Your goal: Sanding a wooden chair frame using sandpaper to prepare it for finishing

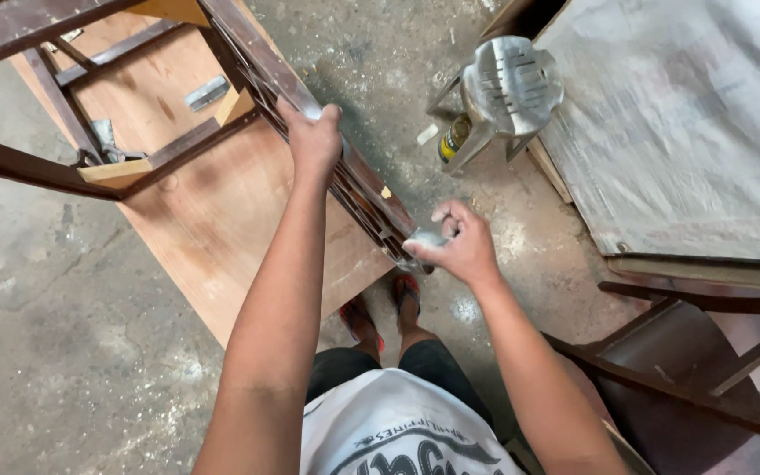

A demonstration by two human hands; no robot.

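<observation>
The left hand clamps its grip on the dark brown wooden chair frame lying across a plywood sheet, seemingly steadying it, while the right hand pinches crumpled grey sandpaper against the frame's lower rail.

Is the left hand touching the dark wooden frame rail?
Touching. The head view shows the left hand wrapped over the dark wooden frame rail, fingers curled across its top edge with no gap visible.

frame on board | stool right — can under it
</observation>
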